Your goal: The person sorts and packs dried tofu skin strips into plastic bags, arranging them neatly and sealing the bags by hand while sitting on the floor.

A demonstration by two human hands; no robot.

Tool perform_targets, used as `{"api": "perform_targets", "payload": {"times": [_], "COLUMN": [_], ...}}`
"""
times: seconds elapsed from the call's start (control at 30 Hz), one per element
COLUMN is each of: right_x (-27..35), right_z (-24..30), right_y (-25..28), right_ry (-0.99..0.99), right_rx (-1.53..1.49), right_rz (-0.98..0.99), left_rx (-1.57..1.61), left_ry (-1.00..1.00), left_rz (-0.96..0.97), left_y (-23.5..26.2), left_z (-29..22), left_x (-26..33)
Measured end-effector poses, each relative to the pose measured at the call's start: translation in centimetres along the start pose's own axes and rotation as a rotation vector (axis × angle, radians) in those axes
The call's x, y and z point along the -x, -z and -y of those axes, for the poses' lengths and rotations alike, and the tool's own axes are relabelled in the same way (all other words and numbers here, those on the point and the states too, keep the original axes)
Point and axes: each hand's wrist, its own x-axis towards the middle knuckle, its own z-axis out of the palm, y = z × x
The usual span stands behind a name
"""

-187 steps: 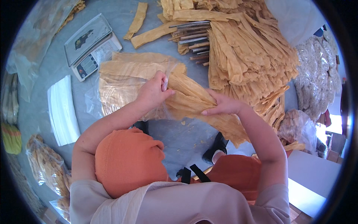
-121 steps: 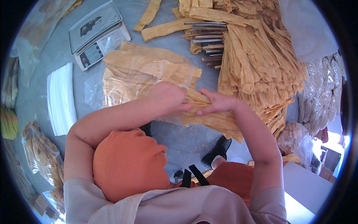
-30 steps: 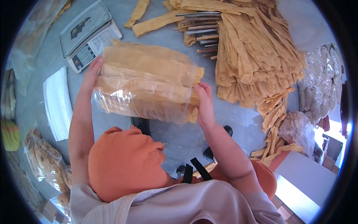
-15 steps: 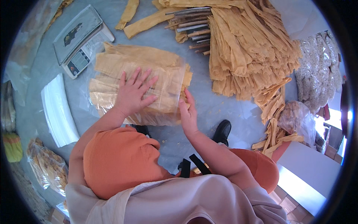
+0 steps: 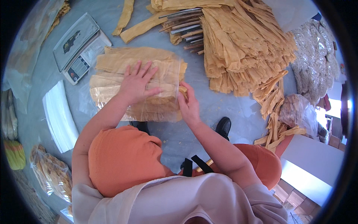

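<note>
A clear plastic bag filled with flat yellow dried sheets (image 5: 112, 63) lies on the grey floor in front of my knees. My left hand (image 5: 137, 81) rests flat on top of the bag with its fingers spread. At the bag's open right end, my right hand (image 5: 188, 104) has its fingers curled on the plastic edge and the sheet ends there.
A digital scale (image 5: 79, 46) sits at the upper left beside the bag. A large heap of yellow sheets (image 5: 246, 41) fills the upper right. A stack of white bags (image 5: 59, 115) lies to the left, and filled bags (image 5: 52, 173) at the lower left.
The filled bag went from being lifted in both hands to lying on the floor. My left hand stays flat on it and my right hand has shifted to the bag's right end.
</note>
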Motion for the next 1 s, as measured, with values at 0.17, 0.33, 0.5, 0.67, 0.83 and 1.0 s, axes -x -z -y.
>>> {"api": "perform_targets", "payload": {"times": [0.17, 0.33, 0.5, 0.67, 0.83, 1.0], "right_x": [-3.1, -5.3, -1.8, -2.7, -3.9, -5.8], "right_z": [1.3, 0.9, 0.0, -0.3, 1.4, 0.1], "right_y": [0.0, -0.4, -2.3, 0.1, 0.2, -1.4], "right_ry": [-0.062, 0.065, 0.277, -0.002, 0.021, 0.459], "right_rx": [0.128, 0.208, 0.445, 0.106, 0.243, 0.354], "right_rz": [0.058, 0.132, -0.029, 0.159, 0.12, 0.021], "left_rx": [0.006, 0.004, -0.012, 0.005, -0.008, 0.019], "left_ry": [-0.084, -0.211, -0.209, -0.213, -0.231, -0.217], "left_rz": [-0.079, -0.174, -0.151, -0.122, -0.095, -0.066], "left_y": [0.2, -0.9, -0.5, -0.6, -0.8, -0.8], "left_z": [-2.6, -0.9, -0.9, -1.1, -1.6, -1.8], "left_x": [-0.9, -1.5, -0.2, -0.2, 0.4, -0.2]}}
